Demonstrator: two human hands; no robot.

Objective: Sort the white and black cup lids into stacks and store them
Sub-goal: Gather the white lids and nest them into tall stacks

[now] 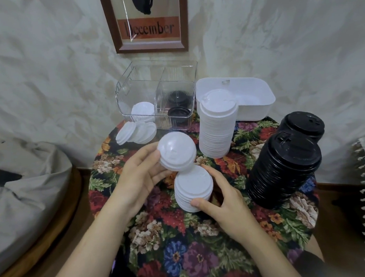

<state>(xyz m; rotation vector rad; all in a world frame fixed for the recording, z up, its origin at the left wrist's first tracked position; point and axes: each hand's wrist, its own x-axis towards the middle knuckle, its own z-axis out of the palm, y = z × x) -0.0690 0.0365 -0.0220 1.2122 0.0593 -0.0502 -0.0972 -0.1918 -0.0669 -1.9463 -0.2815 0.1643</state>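
My left hand [141,176] pinches a white plastic lid [176,152], my right hand [220,200] grips a short white-lid stack [193,187]; the clear plastic bin [139,91] at twelve o'clock holds few, so I judge most storing remains.

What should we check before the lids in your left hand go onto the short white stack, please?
1. Left hand grips the lifted white lids: ok, thumb and fingers are round the rim.
2. Right hand steadies the short white stack: ok, it holds the stack's sides.
3. Colours match: ok, both are white.
4. Lifted lids sit level over the stack: not ok, they are tilted and off to one side.
5. Room in the clear bin for white lids: ok, only a few lie inside.
6. Loose white lids beside the bin are stacked: not ok, they lie toppled.
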